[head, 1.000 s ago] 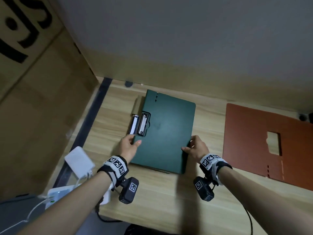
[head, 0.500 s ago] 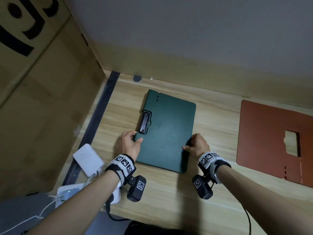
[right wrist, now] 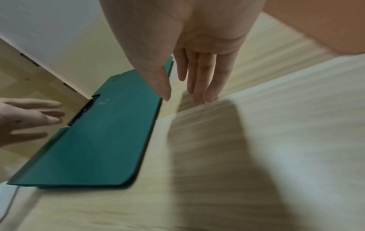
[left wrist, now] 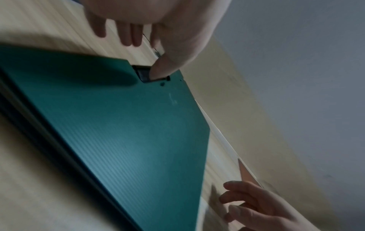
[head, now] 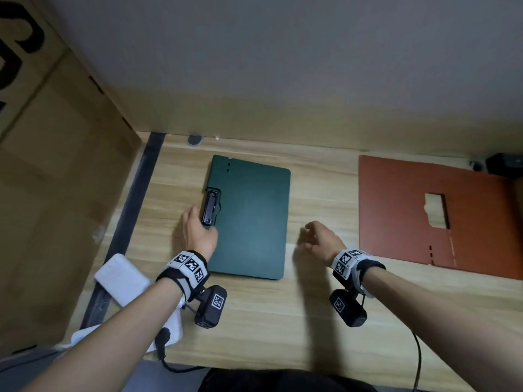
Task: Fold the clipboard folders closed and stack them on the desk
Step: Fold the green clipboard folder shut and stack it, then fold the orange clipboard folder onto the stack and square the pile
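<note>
Nearest the camera: white power adapter [head: 120,278] and a white power strip [head: 169,329] are sitting at the desk's [head: 268,321] near-left edge, mostly being hidden by the left forearm. Left hand [head: 198,233] is resting at the green clipboard folder's [head: 249,219] left edge, fingers straight and loose, holding nothing; in the left wrist view the thumb tip is touching the black clip [head: 210,207], though that view is blurring and contact elsewhere is hard to judge. Right hand [head: 319,239] is hovering above bare wood just beside the folder's right edge, fingers relaxed and apart, gripping nothing. Green folder is lying flat and folded closed, dark teal, ribbed texture, clip showing through a notch in the cover; whether another folder is lying under it is not showing. Farther right, well apart, the brown clipboard folder [head: 410,210] is lying open flat, rectangular cutout in it, right side being cut off by the frame. A round dark cap [head: 194,140] is sitting at the far desk edge.
</note>
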Available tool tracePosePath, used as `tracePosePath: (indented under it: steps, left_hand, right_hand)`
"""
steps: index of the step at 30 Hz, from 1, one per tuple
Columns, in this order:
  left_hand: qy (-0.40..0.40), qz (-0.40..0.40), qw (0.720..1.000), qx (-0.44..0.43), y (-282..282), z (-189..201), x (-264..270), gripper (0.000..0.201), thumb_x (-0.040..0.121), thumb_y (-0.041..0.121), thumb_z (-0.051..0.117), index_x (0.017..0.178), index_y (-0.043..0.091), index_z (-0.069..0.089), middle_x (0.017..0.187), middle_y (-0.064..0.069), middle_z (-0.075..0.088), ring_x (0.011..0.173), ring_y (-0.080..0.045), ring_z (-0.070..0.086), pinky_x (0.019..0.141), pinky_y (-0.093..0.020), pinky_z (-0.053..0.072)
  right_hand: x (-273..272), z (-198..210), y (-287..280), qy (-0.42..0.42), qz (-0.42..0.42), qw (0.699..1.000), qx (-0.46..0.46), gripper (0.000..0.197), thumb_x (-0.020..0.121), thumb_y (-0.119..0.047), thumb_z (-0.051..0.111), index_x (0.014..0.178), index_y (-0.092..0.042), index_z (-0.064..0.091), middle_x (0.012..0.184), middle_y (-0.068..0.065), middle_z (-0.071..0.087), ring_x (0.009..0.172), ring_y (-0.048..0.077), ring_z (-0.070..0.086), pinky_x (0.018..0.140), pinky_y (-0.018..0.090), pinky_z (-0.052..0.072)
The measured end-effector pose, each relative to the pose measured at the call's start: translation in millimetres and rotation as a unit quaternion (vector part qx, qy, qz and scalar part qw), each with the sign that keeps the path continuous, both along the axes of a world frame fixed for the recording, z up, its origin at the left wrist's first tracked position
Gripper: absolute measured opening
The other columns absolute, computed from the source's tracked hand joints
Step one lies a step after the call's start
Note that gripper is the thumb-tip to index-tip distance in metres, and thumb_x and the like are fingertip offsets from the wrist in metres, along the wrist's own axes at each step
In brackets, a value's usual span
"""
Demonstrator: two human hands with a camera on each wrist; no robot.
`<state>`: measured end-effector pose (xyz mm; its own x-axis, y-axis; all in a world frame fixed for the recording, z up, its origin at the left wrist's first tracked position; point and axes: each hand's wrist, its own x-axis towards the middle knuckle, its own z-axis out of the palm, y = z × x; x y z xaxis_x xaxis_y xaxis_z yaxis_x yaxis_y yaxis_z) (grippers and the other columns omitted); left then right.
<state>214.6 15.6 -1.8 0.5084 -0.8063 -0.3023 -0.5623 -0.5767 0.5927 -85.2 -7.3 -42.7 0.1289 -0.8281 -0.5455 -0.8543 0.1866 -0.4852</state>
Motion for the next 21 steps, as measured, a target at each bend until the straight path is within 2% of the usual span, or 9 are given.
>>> tracePosePath:
  steps: [3, 5, 7, 11, 12, 14, 16, 19, 21]
  left_hand:
    - [0.067, -0.018, 0.996, -0.062, 1.0, 2.6, -37.9, 0.065, 0.085, -0.001, 0.057, 0.145, 0.018, 0.041, 0.149, -0.005, 0.041, 0.135, -0.025, 0.045, 0.111, -0.04, 0.039]
    - [0.125, -0.054, 0.99, -0.039, 2.1, -0.5, -66.2, 0.062, 0.086, -0.002, 0.055, 0.144, 0.018, 0.044, 0.145, -0.005, 0.047, 0.132, -0.022, 0.048, 0.105, -0.035, 0.043]
    - [0.181, -0.084, 0.98, 0.002, 3.7, -2.4, -95.3, 0.058, 0.089, -0.003, 0.052, 0.143, 0.014, 0.043, 0.143, -0.006, 0.05, 0.127, -0.02, 0.053, 0.093, -0.027, 0.044]
    - [0.222, -0.134, 0.964, 0.053, 9.1, -3.5, -149.9, 0.053, 0.088, -0.001, 0.049, 0.14, 0.012, 0.046, 0.136, -0.006, 0.057, 0.109, -0.017, 0.059, 0.087, -0.022, 0.041]
    - [0.224, -0.143, 0.962, 0.063, 10.5, -4.4, -162.0, 0.054, 0.087, -0.002, 0.049, 0.139, 0.011, 0.047, 0.134, -0.005, 0.058, 0.104, -0.016, 0.058, 0.084, -0.022, 0.043]
    - [0.232, -0.156, 0.957, 0.08, 14.1, -6.0, -184.8, 0.053, 0.088, -0.002, 0.049, 0.139, 0.011, 0.047, 0.13, -0.004, 0.059, 0.098, -0.018, 0.059, 0.074, -0.021, 0.046]
    - [0.239, -0.162, 0.953, 0.091, 18.2, -7.0, -204.8, 0.05, 0.089, -0.002, 0.051, 0.137, 0.01, 0.047, 0.127, -0.005, 0.061, 0.098, -0.019, 0.06, 0.078, -0.025, 0.049]
    - [0.236, -0.17, 0.95, 0.114, 26.2, -11.0, -227.3, 0.047, 0.087, 0.001, 0.053, 0.133, 0.012, 0.051, 0.123, -0.005, 0.064, 0.102, -0.023, 0.063, 0.094, -0.036, 0.052]
    - [0.233, -0.18, 0.946, 0.134, 32.2, -15.9, -239.1, 0.046, 0.087, 0.004, 0.055, 0.132, 0.013, 0.053, 0.119, -0.003, 0.066, 0.1, -0.023, 0.065, 0.095, -0.037, 0.052]
  right_hand:
    - [-52.9, 6.8, 12.3, 0.001, -0.06, 0.998, 0.001, 0.042, 0.087, -0.016, 0.067, 0.125, -0.013, 0.049, 0.12, 0.003, 0.064, 0.111, 0.021, 0.061, 0.1, 0.035, 0.047]
    - [-89.7, 5.2, 20.6, 0.006, -0.111, 0.994, -0.007, 0.038, 0.086, -0.015, 0.066, 0.122, -0.013, 0.052, 0.118, 0.004, 0.065, 0.109, 0.021, 0.062, 0.1, 0.037, 0.048]
    - [-121.9, 6.1, 29.8, 0.039, -0.133, 0.99, -0.032, 0.039, 0.086, -0.019, 0.064, 0.122, -0.013, 0.051, 0.121, 0.01, 0.062, 0.107, 0.026, 0.062, 0.099, 0.042, 0.049]
    - [-172.3, 15.3, 50.3, 0.1, -0.123, 0.985, -0.071, 0.046, 0.089, -0.016, 0.059, 0.133, -0.01, 0.048, 0.138, 0.013, 0.05, 0.122, 0.033, 0.053, 0.106, 0.043, 0.042]
    - [-182.4, 15.2, 55.3, 0.11, -0.115, 0.985, -0.071, 0.043, 0.089, -0.016, 0.057, 0.131, -0.009, 0.049, 0.138, 0.014, 0.05, 0.122, 0.034, 0.052, 0.104, 0.043, 0.042]
    - [-199.6, 14.3, 66.1, 0.117, -0.094, 0.987, -0.06, 0.03, 0.086, -0.013, 0.052, 0.116, -0.009, 0.052, 0.121, 0.014, 0.055, 0.112, 0.034, 0.054, 0.095, 0.042, 0.045]
    - [-212.6, 12.0, 77.8, 0.123, -0.065, 0.99, -0.034, 0.028, 0.08, -0.015, 0.054, 0.107, -0.01, 0.049, 0.118, 0.013, 0.053, 0.112, 0.034, 0.052, 0.094, 0.043, 0.045]
    - [-224.0, 2.4, 95.3, 0.161, 0.016, 0.987, -0.012, 0.059, 0.079, -0.028, 0.056, 0.132, -0.009, 0.038, 0.148, 0.014, 0.035, 0.136, 0.033, 0.034, 0.11, 0.044, 0.035]
    - [-223.2, -1.9, 106.9, 0.174, 0.044, 0.984, -0.017, 0.075, 0.081, -0.035, 0.053, 0.146, -0.011, 0.026, 0.159, 0.011, 0.022, 0.145, 0.03, 0.021, 0.118, 0.045, 0.023]
